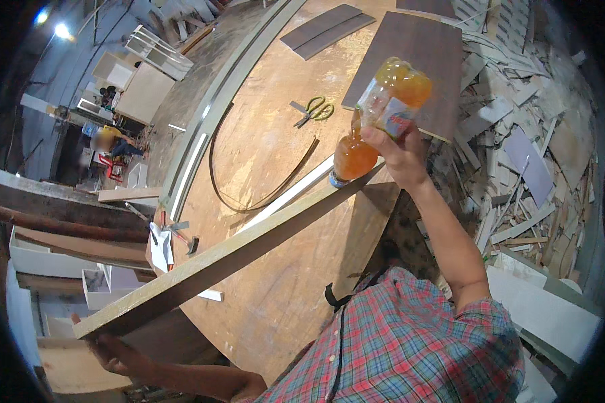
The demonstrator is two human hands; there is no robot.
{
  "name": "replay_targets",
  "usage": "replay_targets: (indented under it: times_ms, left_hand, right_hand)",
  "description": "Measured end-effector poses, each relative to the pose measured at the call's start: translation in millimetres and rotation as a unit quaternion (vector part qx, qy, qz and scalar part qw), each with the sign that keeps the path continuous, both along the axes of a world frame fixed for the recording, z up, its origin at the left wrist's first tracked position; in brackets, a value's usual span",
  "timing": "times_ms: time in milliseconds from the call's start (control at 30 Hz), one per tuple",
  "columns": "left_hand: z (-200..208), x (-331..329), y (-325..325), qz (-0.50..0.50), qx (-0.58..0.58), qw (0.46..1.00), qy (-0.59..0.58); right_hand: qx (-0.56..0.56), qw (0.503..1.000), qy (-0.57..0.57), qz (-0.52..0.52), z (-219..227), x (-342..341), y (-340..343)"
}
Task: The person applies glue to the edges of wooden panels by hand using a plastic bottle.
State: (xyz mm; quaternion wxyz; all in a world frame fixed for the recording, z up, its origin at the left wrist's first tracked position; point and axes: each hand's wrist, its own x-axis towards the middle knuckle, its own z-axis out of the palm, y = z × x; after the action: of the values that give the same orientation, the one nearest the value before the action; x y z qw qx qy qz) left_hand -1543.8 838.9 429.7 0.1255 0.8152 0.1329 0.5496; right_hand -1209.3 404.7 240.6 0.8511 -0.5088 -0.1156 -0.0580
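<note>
My right hand [402, 153] is closed around a clear plastic bottle [366, 149] of amber liquid, tipped with its blue-capped neck down at the board's edge. The long wooden board [249, 243] stands on edge, slanting across the worktable from lower left to upper right. At the board's near left end, my left hand [117, 354] grips it from below, its fingers partly hidden. A line of wet-looking sheen runs along the pale upper edge.
On the worktable [286, 312] lie scissors [312, 112], a curled dark strip [215, 161], a hammer [185, 238], a white cloth or paper [160, 247] and dark panels [410, 67]. Offcuts [517, 181] heap at right. A person [111, 142] sits far left near cabinets.
</note>
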Motion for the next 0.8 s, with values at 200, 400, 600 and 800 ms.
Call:
replay_targets:
  times_ms: [200,400,600,800]
  left_hand:
    - [9,7,-4,-0.017,0.024,1.0,-0.004]
    - [9,11,-1,-0.019,0.028,0.999,-0.003]
    - [8,14,1,-0.027,0.027,0.999,-0.004]
    - [15,15,1,-0.032,0.032,0.999,-0.006]
  right_hand:
    - [0.03,1.0,-0.004,-0.009,0,-3,-9]
    - [0.063,0.998,-0.008,0.015,12,-1,-5]
    - [0.068,0.994,-0.045,-0.073,23,15,-34]
    - [-0.005,0.976,-0.05,-0.212,-13,41,-84]
